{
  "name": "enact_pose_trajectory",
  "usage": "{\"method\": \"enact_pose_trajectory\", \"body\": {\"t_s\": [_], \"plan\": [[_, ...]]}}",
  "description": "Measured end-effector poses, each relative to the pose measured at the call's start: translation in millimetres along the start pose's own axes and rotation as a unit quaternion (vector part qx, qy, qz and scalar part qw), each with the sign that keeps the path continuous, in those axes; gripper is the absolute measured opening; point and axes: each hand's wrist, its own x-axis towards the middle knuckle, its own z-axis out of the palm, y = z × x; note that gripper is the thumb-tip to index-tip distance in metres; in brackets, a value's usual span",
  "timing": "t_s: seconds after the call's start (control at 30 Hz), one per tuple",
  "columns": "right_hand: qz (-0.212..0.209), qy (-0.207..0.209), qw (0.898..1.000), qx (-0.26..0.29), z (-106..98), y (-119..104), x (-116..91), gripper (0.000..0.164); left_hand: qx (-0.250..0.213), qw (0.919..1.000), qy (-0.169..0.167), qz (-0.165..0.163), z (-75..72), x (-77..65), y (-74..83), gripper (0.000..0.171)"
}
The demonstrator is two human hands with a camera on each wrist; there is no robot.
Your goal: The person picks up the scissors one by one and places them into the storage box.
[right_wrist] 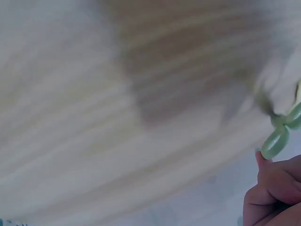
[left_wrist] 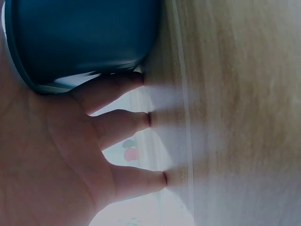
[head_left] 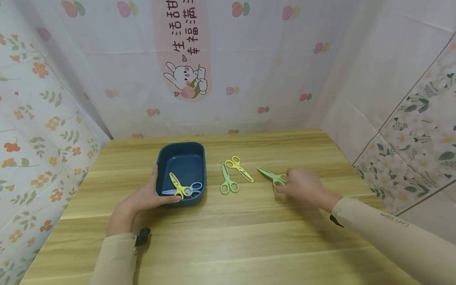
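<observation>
A dark blue tub (head_left: 181,164) stands left of centre on the table. Lying in its near end are yellow scissors (head_left: 177,184) over light blue scissors (head_left: 196,186). My left hand (head_left: 151,194) rests against the tub's near left corner, its thumb across the front rim. In the left wrist view, several fairly straight fingers (left_wrist: 127,127) reach down beside the tub to the tabletop. Over on the right, my right hand (head_left: 303,186) pinches green scissors (head_left: 268,173) by the handles, blades pointing left. The right wrist view shows only part of those green handles (right_wrist: 276,141).
Between the tub and my right hand lie another pair of green scissors (head_left: 227,181) and yellow scissors (head_left: 240,169), close together. Printed curtains (head_left: 249,71) hang behind the wooden table (head_left: 221,241) and at both sides.
</observation>
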Motion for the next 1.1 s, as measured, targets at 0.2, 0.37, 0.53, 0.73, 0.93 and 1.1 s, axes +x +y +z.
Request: {"method": "enact_pose_trajectory", "body": {"t_s": [0.2,0.37,0.53,0.73,0.93,1.1], "plan": [[-0.011,0.021,1.000,-0.006,-18.7,-7.0,5.9,0.040,-0.002,1.0000,0.000,0.001,1.2,-0.6,0.3,0.153],[-0.023,0.033,0.999,0.003,-35.5,-13.3,11.0,0.039,-0.010,0.9999,-0.002,0.004,1.7,-1.2,0.3,0.153],[-0.028,0.037,0.999,0.020,-53.3,-21.5,17.0,0.034,-0.019,0.9998,-0.002,0.007,1.5,-0.7,-0.4,0.153],[-0.039,0.052,0.997,0.030,-73.0,-36.5,21.4,0.037,-0.025,0.9996,-0.004,0.009,0.9,0.7,-0.8,0.153],[-0.044,0.048,0.997,0.031,-89.5,-55.5,24.7,0.042,-0.017,0.9998,-0.003,0.009,1.0,1.6,-2.2,0.153],[-0.060,0.053,0.997,0.020,-99.9,-71.3,28.9,0.044,-0.011,0.9999,-0.002,0.009,0.9,1.3,-2.4,0.153]]}}
